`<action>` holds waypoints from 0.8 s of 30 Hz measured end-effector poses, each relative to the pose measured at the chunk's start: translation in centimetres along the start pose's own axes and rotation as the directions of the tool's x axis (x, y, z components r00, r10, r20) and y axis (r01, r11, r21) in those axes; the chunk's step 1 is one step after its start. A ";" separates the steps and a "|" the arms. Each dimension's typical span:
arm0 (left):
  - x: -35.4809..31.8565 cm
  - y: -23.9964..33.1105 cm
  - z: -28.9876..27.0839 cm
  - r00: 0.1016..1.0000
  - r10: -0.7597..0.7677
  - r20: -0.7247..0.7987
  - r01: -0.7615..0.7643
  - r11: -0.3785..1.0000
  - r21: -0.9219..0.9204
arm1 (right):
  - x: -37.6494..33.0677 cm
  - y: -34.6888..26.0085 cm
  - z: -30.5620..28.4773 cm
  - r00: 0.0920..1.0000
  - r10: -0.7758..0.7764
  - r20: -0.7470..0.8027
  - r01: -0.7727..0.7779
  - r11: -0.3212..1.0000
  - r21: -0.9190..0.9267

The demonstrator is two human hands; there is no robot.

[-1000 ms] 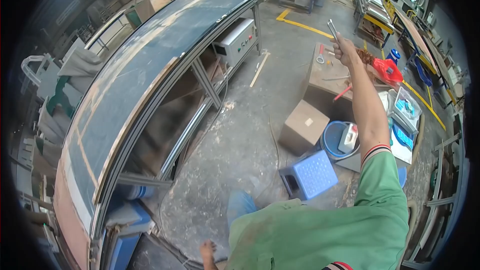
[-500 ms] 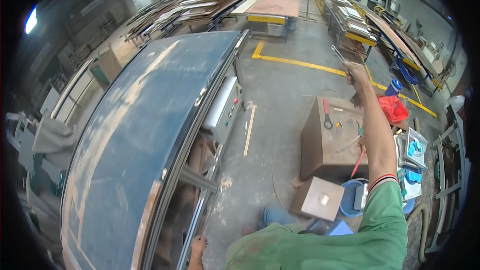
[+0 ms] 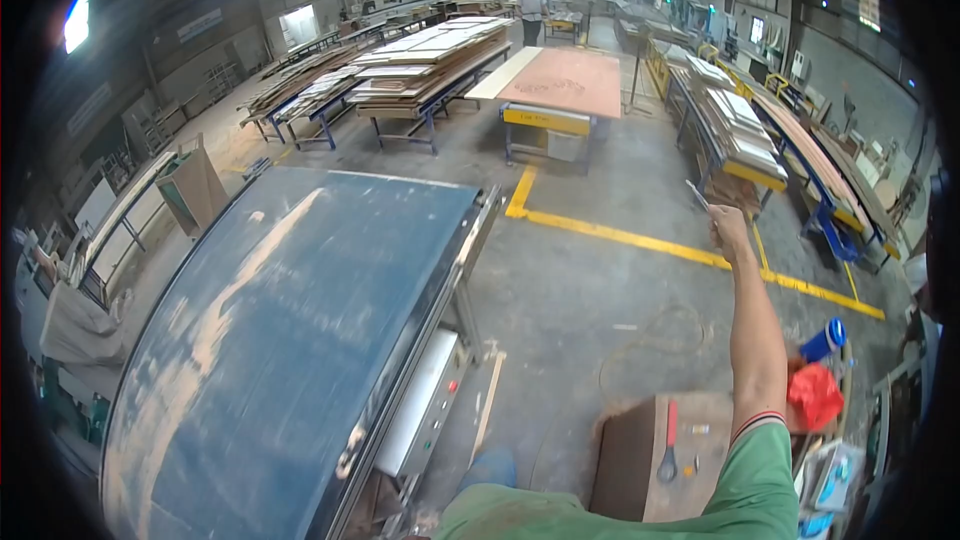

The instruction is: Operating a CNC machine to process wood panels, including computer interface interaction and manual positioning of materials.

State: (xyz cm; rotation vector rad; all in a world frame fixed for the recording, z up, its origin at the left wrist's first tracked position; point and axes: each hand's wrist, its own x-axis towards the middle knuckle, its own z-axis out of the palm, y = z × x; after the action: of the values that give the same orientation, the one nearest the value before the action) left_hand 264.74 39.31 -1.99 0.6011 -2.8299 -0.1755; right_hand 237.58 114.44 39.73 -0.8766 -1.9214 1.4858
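Tool (image 3: 697, 194) pinched in the grip of your right hand (image 3: 732, 230) could drop to the floor (image 3: 575, 295) if you slacken; your left hand is out of view.

A woodworking factory hall: stacked boards (image 3: 435, 48) lie on tables at upper centre, yellow lines (image 3: 640, 241) mark the floor (image 3: 560, 320) at right, and a dust-streaked machine (image 3: 310, 330) fills the lower left.

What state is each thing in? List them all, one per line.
Right hand: closed around metal tool
Dark tabletop: streaked with pale marks
Red-handled tool: lying on brown box
Red plastic: crumpled
Wooden strip: lying on floor
Boards: stacked
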 end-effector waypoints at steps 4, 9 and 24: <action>9.1 12.1 7.9 0.916 0.217 0.337 -0.067 0.912 -0.404 | 13.4 -2.9 5.8 0.988 -0.152 0.003 0.152 0.988 -0.021; 24.3 29.6 14.9 0.313 0.334 0.889 0.094 0.921 -0.379 | 32.2 1.0 6.4 0.973 -0.197 0.123 0.221 0.948 -0.228; 45.7 96.2 29.8 0.324 0.210 0.922 0.409 0.848 -0.337 | 93.7 3.8 3.9 0.994 -0.103 -0.030 0.093 0.967 -0.238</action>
State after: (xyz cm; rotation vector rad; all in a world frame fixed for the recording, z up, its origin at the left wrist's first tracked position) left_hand 179.54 109.69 -5.06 0.6751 -3.4511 -1.9025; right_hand 175.78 185.09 38.33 -0.8931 -2.1078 1.1882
